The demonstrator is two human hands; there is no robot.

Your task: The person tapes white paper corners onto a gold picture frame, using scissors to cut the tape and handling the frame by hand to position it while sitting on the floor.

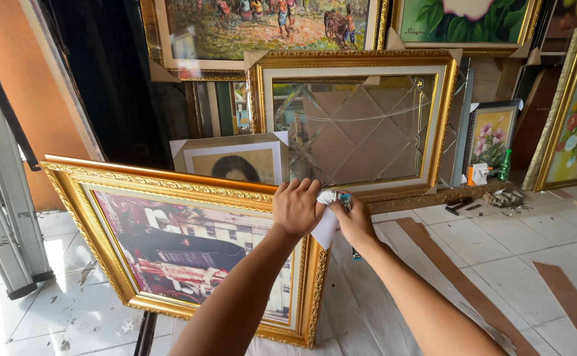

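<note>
- I judge I'm mid-wipe at the top right corner of the gold-framed picture (183, 247); it stands tilted on the white tiled floor (433, 264), leaning back toward me
- my left hand (296, 207) sits on that corner, fingers curled down over the top rail, clamped on the frame to steady it; nothing else in its grasp
- my right hand (353, 221) is just right of the same corner, fingers closed around a white cloth (326, 224) bunched against the frame edge; a small blue-tipped thing pokes out above my knuckles and a dark bit below, and I cannot tell what it is
- next move, as I read it: keep the left hand firm so the frame doesn't rock; draw the cloth along the moulding with light pressure, since the carved gilt could snag the fabric
- behind the corner, a gold-framed bevelled mirror (354, 122) leans on the wall; left of that, a smaller portrait (235, 161)
- strips of brown card (460, 280) lie on the floor, right of the frame
</note>
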